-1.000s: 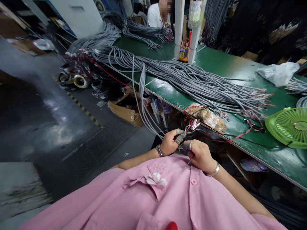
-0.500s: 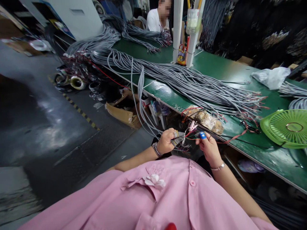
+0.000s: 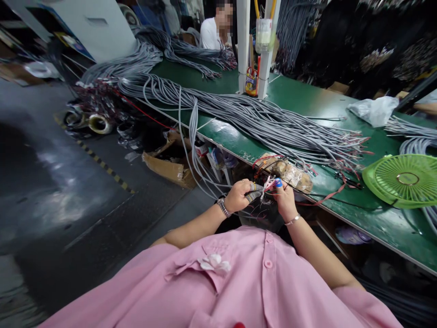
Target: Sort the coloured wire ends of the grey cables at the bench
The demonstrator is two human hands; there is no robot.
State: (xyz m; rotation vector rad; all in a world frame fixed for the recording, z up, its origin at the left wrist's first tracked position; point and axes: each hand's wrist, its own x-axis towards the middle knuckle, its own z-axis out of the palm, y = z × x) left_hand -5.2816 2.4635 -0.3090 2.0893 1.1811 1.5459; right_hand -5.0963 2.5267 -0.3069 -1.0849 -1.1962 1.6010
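Observation:
My left hand is closed around several grey cables near their stripped ends, with grey coverings on some of its fingertips. Thin red, white and dark wires fan out of the cable ends between my two hands. My right hand, a blue cover on its thumb, pinches at these wires; which ones it grips is hidden. Just beyond my hands, at the bench edge, lies a tape-wrapped block with red and black leads about it.
A thick bundle of grey cables runs along the green bench. A green fan stands at the right. White posts rise from the bench, and a person in white sits beyond. A cardboard box is below.
My right hand has moved left, close to my left hand, and now pinches at the wire bunch. The left hand keeps its hold on the cables. The view has shifted slightly.

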